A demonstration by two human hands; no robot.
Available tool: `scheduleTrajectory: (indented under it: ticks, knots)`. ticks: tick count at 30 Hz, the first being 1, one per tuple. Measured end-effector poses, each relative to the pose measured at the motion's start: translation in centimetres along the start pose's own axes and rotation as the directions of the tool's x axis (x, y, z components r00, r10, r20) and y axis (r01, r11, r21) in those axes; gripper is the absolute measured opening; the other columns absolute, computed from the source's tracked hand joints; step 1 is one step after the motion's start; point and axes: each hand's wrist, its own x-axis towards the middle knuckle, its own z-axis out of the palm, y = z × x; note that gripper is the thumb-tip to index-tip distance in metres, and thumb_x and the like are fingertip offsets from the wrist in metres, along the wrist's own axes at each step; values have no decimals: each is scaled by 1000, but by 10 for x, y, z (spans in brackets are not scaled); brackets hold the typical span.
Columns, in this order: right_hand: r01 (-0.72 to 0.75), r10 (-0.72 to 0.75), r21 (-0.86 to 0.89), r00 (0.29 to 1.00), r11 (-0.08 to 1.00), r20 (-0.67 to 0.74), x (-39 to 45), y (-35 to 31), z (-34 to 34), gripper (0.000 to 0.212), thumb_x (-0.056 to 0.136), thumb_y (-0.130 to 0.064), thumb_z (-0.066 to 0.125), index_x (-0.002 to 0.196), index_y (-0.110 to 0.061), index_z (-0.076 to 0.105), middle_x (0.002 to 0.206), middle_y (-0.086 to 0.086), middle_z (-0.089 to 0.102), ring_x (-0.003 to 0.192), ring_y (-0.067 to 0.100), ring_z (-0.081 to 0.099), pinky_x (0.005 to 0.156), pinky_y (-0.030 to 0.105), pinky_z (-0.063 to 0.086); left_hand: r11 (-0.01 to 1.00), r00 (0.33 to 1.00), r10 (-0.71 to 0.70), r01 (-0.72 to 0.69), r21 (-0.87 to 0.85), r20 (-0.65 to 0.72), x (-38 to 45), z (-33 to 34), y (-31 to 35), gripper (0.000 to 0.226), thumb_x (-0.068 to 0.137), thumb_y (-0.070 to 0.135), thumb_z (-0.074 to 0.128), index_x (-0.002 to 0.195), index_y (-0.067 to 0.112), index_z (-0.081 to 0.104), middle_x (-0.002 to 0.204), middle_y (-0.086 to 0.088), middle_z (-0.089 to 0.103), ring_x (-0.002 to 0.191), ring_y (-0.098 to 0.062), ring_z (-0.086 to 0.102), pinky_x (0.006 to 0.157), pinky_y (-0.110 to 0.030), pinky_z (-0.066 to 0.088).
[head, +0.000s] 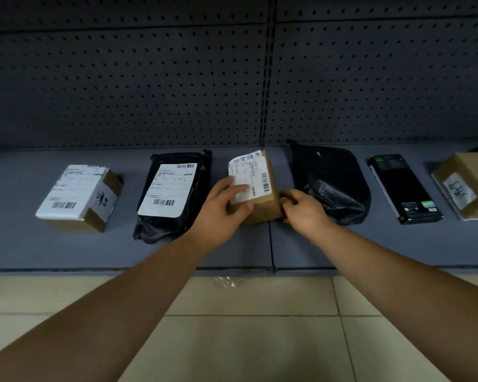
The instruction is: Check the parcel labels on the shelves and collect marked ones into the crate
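Shelf, reading from the left: taped box with white label and handwritten black mark on its side tape; rigid card, judged light, best taken by its two long sides. Next, black mailer with printed label, lying flat; soft poly film, probably slippery and floppy, so a pinch at an edge or a flat hand under it should serve. Centre: small brown box, near the seam between shelf panels, front edge seemingly tipped up, label facing the camera. Left hand grips its left side, thumb over the label and fingers curled at the lower front corner. Right hand holds the right side, fingers curled round the edge. No handwritten mark visible on the faces shown; other faces hidden. Judgement: stiff cardboard, small and light enough for one hand; opposite side walls are the right hold, and the label's curling top corner should not be gripped lest it tear. Right of it, black bag, crumpled, no label in view; limp, would sag if lifted by one corner. Then slim black carton, smooth, possibly slick. Far right, brown box with a handwritten label. Crate not in view.
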Motion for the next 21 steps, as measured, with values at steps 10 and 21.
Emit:
scheduleTrajectory:
  ticks: [10,21]
  knots:
    - [-53,22,202,988,978,153,-11,-11,-2,24,91,-51,60,96,-29,67,111,0,69,102,18,65,93,41,55,934,934,-356,356,5,39,14,-1,3,45,90,44,63,128,20,58,123,2,63,108,-16,61,97,-31,48]
    - [65,-172,553,975,831,144,-16,-14,-12,59,85,-11,73,131,-33,43,125,-5,60,118,15,59,98,40,52,944,988,-154,145,-298,-7,14,-15,20,31,86,13,72,115,17,60,113,8,68,103,-3,65,84,-17,53]
